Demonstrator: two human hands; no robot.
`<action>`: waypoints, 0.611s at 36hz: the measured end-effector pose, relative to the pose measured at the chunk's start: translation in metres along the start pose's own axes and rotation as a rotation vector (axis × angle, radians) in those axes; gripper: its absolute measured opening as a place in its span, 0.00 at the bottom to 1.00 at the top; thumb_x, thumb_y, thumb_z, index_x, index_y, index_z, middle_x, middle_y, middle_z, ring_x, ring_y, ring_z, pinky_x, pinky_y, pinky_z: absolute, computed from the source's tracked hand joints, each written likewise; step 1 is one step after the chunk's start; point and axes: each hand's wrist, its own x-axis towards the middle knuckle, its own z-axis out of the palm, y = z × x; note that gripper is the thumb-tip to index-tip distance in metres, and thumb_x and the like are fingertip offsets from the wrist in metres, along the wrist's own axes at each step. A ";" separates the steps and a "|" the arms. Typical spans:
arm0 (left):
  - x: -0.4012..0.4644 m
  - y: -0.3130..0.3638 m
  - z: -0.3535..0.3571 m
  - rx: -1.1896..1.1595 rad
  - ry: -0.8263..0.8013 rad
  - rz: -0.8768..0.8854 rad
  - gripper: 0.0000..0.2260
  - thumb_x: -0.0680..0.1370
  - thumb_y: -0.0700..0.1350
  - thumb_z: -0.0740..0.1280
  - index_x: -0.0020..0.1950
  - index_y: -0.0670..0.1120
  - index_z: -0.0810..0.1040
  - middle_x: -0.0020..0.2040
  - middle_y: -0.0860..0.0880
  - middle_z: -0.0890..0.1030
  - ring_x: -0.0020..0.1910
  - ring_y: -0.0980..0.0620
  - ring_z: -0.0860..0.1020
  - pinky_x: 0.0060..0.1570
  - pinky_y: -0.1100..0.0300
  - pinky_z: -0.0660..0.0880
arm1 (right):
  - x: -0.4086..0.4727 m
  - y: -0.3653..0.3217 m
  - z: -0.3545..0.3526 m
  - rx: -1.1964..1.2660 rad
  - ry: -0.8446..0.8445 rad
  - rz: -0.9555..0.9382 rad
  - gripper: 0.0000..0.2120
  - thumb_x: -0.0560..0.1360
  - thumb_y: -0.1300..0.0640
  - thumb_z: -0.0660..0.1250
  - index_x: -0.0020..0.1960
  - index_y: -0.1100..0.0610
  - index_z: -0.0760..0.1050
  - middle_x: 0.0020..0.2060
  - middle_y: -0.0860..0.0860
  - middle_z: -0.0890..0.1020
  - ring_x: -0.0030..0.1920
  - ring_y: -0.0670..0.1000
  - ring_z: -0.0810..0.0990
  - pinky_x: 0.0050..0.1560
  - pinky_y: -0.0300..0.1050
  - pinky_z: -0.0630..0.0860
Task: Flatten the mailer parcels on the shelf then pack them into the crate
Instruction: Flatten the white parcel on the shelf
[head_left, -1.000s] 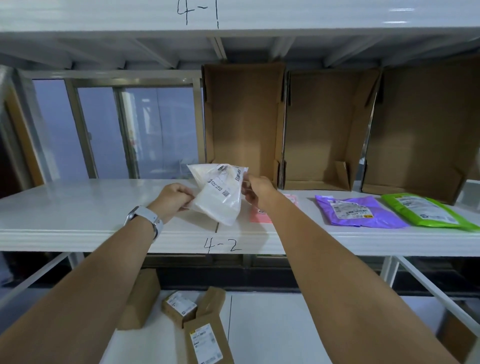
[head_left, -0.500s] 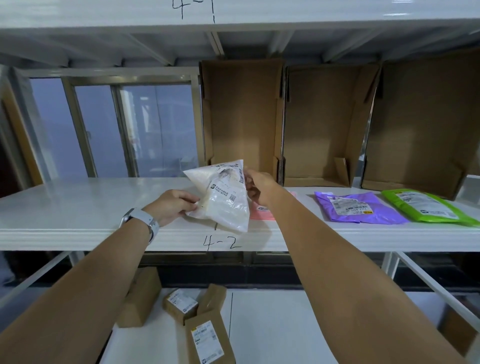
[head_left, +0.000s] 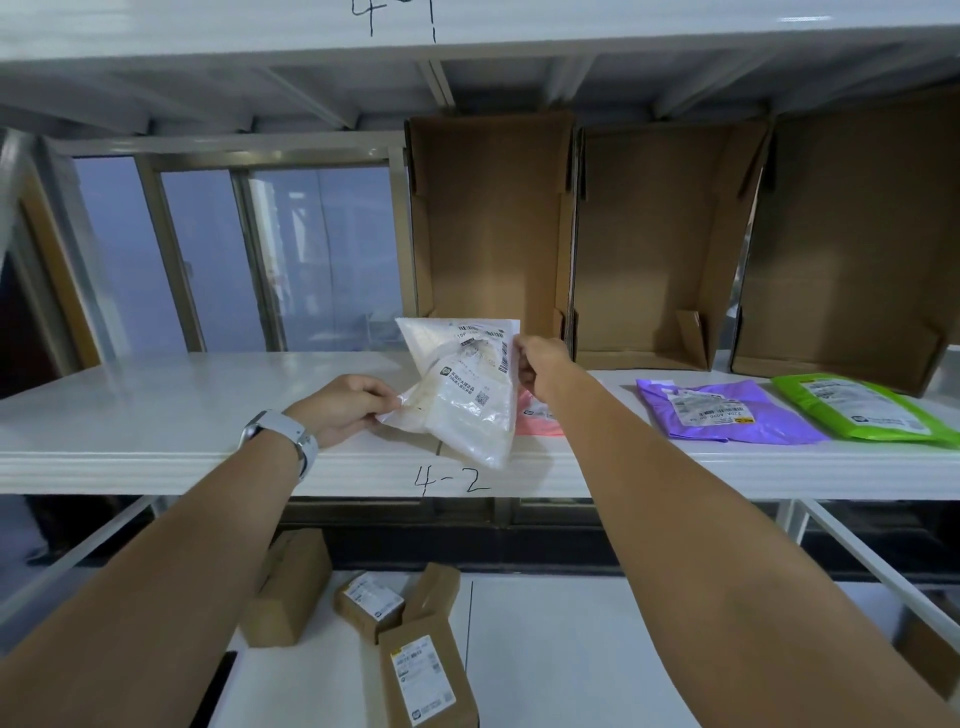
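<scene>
A white mailer parcel (head_left: 465, 392) with printed labels hangs tilted above the front edge of the white shelf (head_left: 156, 410). My left hand (head_left: 349, 408) pinches its lower left corner. Its upper right edge is gripped by my right hand (head_left: 540, 371). A pink mailer (head_left: 537, 418) lies on the shelf behind it, mostly hidden by my right arm. To the right, a purple mailer (head_left: 722, 410) and a green mailer (head_left: 862, 408) lie flat on the shelf.
Three open cardboard boxes stand at the back of the shelf: left (head_left: 488, 223), middle (head_left: 665, 244), right (head_left: 857, 244). Small brown parcels (head_left: 415, 660) lie on the lower shelf. The shelf front is marked "4-2". A window fills the back left.
The white mailer has swung from leaning left to spread wider between my hands; my left hand slid down to its lower corner while my right hand stayed on the upper edge.
</scene>
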 end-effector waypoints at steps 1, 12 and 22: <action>0.000 0.000 -0.002 -0.006 0.007 -0.003 0.04 0.76 0.33 0.66 0.43 0.39 0.77 0.45 0.43 0.78 0.48 0.48 0.76 0.54 0.57 0.75 | 0.000 -0.001 -0.001 0.000 0.000 -0.004 0.09 0.75 0.61 0.65 0.37 0.58 0.71 0.25 0.51 0.69 0.18 0.46 0.63 0.18 0.32 0.59; -0.010 -0.005 -0.031 -0.126 0.120 -0.010 0.07 0.77 0.31 0.64 0.41 0.40 0.76 0.45 0.44 0.78 0.45 0.50 0.77 0.45 0.62 0.78 | -0.004 -0.011 -0.001 0.003 0.031 -0.022 0.12 0.75 0.65 0.63 0.34 0.58 0.68 0.26 0.51 0.64 0.24 0.47 0.59 0.16 0.30 0.57; -0.020 -0.011 -0.049 -0.251 0.115 -0.005 0.06 0.77 0.31 0.64 0.41 0.38 0.77 0.42 0.43 0.82 0.49 0.46 0.78 0.56 0.56 0.76 | -0.004 -0.015 0.011 -0.057 0.047 -0.047 0.10 0.76 0.63 0.66 0.36 0.58 0.71 0.27 0.50 0.67 0.25 0.47 0.61 0.19 0.37 0.59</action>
